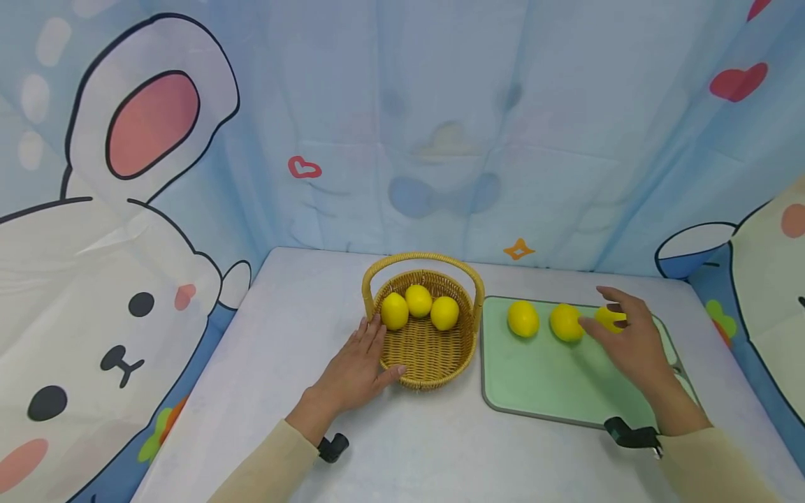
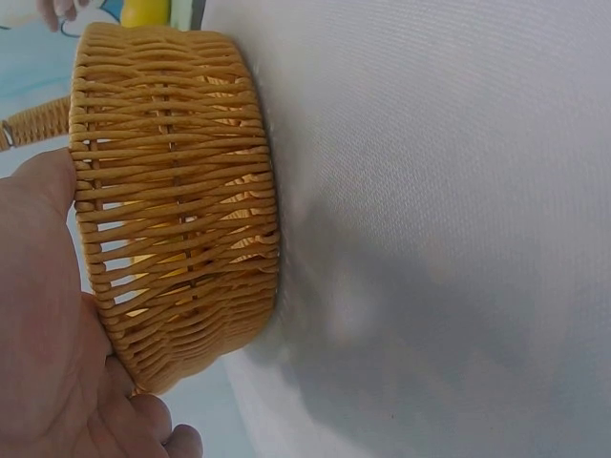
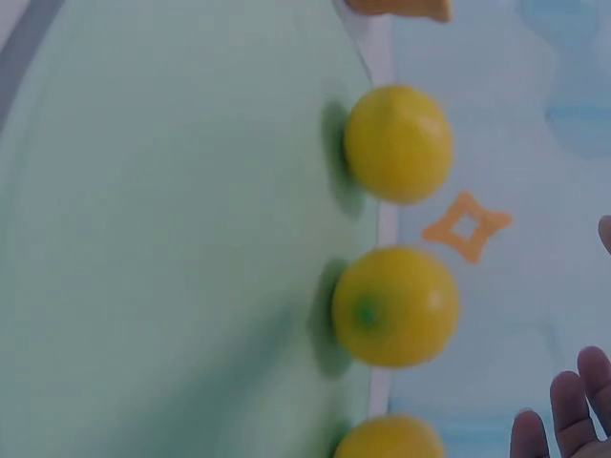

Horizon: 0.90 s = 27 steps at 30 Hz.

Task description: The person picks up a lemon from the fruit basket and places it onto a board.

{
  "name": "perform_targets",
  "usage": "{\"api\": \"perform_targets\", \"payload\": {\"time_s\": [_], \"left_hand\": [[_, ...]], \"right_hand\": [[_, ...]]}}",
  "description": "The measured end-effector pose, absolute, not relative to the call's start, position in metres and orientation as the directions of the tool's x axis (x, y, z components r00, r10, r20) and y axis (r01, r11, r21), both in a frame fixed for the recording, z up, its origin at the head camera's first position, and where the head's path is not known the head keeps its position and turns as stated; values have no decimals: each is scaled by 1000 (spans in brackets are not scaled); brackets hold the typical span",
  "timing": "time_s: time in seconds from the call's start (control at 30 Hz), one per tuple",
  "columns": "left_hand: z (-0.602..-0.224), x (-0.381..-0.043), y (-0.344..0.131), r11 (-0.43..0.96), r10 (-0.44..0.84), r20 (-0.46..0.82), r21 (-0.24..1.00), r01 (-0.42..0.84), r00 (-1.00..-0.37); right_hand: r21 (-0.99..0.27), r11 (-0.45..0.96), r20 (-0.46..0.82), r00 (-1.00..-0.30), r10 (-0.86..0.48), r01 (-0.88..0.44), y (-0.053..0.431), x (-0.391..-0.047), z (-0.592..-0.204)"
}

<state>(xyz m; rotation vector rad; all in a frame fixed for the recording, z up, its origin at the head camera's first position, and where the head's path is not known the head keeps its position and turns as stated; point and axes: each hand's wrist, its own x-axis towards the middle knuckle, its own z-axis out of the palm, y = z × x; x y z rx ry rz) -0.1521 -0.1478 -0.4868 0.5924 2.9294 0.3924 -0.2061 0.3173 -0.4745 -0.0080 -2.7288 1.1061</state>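
Note:
A round wicker basket (image 1: 428,356) holds three lemons, among them a front-left lemon (image 1: 394,311), a back lemon (image 1: 418,300) and a right lemon (image 1: 444,313). My left hand (image 1: 355,367) rests against the basket's left side with its fingers fairly straight; in the left wrist view the thumb touches the rim of the woven wall (image 2: 177,210). On a green board (image 1: 534,381) three more lemons stand in a row: left (image 1: 523,318), middle (image 1: 567,323) and right (image 1: 608,319). Over the right one hovers my right hand (image 1: 632,342), fingers spread and partly covering it, gripping nothing.
The basket's arched handle (image 1: 423,258) rises above its back rim. A white cloth (image 1: 434,447) covers the table. Behind it hangs a blue patterned curtain (image 1: 440,105). The board lies close to the basket's right side.

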Motion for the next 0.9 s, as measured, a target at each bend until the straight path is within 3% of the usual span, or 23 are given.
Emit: {"api": "perform_targets", "payload": {"time_s": [0.4, 0.9], "left_hand": [[-488, -153, -149, 890, 397, -72, 274, 365, -915], [-486, -152, -147, 891, 393, -80, 282, 357, -916]], "right_hand": [[-723, 646, 329, -944, 9, -246, 264, -185, -451], [-781, 372, 484, -863, -147, -501, 188, -161, -451]]}}
